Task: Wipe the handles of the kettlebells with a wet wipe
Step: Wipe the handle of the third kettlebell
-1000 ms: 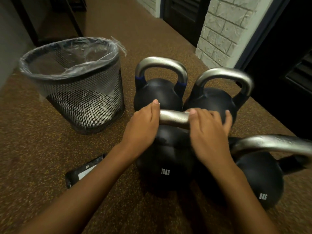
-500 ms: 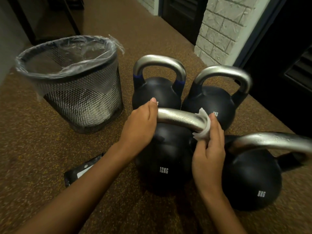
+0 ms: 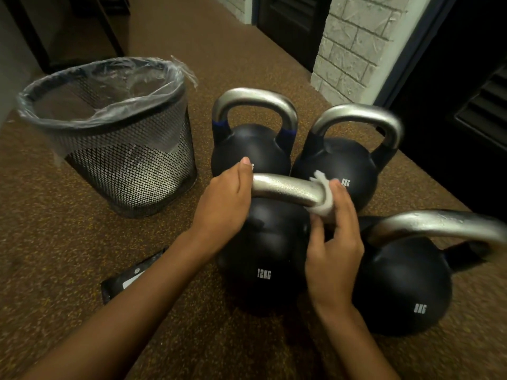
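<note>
Several black kettlebells with silver handles stand on the brown floor. The near one, marked 12KG [image 3: 263,270], has its handle [image 3: 285,189] between my hands. My left hand [image 3: 223,207] grips the handle's left end. My right hand [image 3: 333,242] pinches a white wet wipe [image 3: 322,200] wrapped around the handle's right bend. Behind it stand two kettlebells, one with blue bands [image 3: 251,149] and one marked 8KG [image 3: 348,165]. Another 8KG kettlebell [image 3: 403,289] stands at the right, its handle [image 3: 439,223] close to my right hand.
A black mesh bin [image 3: 123,149] lined with a clear bag stands at the left. A flat black wipe packet [image 3: 123,283] lies on the floor under my left forearm. A white brick pillar [image 3: 356,42] and dark doorways are behind.
My right hand slid from the middle of the handle to its right bend, and the wipe came into view. My left hand has stayed on the left end.
</note>
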Action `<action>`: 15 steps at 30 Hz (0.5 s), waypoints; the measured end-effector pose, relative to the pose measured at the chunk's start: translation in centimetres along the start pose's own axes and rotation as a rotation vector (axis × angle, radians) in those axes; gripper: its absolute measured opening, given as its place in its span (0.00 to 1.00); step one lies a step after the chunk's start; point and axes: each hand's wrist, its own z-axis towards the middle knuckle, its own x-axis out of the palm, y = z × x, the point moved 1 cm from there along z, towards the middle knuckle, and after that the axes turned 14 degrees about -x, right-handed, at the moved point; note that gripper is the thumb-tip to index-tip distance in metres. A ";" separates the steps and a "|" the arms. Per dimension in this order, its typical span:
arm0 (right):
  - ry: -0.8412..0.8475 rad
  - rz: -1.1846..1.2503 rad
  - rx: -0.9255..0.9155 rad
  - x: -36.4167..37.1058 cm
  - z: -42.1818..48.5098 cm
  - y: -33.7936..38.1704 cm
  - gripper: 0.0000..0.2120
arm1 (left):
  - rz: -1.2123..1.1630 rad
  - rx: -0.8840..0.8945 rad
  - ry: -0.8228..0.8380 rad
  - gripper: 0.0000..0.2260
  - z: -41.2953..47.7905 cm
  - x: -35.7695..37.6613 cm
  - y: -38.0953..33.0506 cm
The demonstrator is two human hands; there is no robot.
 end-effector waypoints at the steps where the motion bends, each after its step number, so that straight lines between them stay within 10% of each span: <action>1: 0.024 -0.045 -0.078 0.1 0.2 0.1 0.24 | -0.004 -0.003 0.004 0.17 -0.1 0.0 -0.1; 9: -0.082 0.008 0.122 -0.4 -1.5 -2.2 0.25 | -0.013 -0.017 0.023 0.19 -0.1 -0.1 -0.1; 15: 0.066 -0.080 -0.104 0.0 0.5 0.2 0.26 | -0.013 -0.019 0.000 0.19 -0.2 -0.1 -0.1</action>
